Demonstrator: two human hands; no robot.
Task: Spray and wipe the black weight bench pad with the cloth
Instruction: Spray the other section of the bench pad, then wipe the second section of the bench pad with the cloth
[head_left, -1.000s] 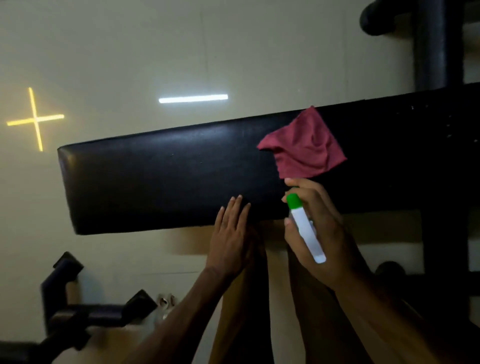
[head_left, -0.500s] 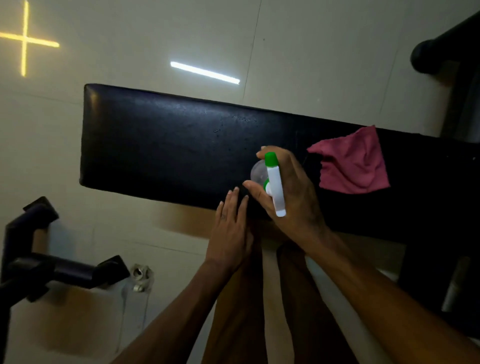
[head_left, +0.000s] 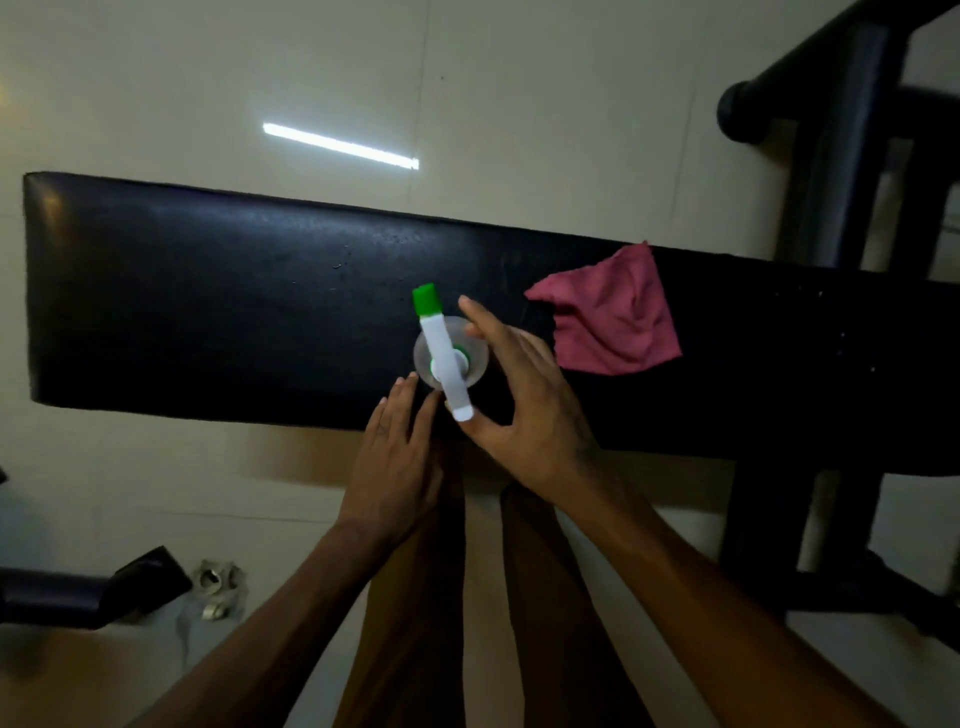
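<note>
The long black bench pad (head_left: 208, 291) runs across the head view, with fine droplets near its middle. A clear spray bottle (head_left: 441, 348) with a white head and green nozzle stands upright on the pad, seen from above. My right hand (head_left: 524, 405) is spread just right of the bottle, forefinger and thumb either side of the sprayer head, fingers loose rather than wrapped round it. With straight fingers, my left hand (head_left: 395, 457) rests flat on the pad's near edge below the bottle. A crumpled red cloth (head_left: 613, 322) lies on the pad to the right.
Black metal frame bars (head_left: 831, 156) of the bench rise at the right. Another black padded piece of equipment (head_left: 78, 592) sits low left, with a small metal object (head_left: 215, 582) on the pale tiled floor beside it. My legs are below the pad.
My right hand carried the bottle left, away from the cloth, stood it on the pad and loosened its grip. The view shifted left. My left hand stayed on the near edge.
</note>
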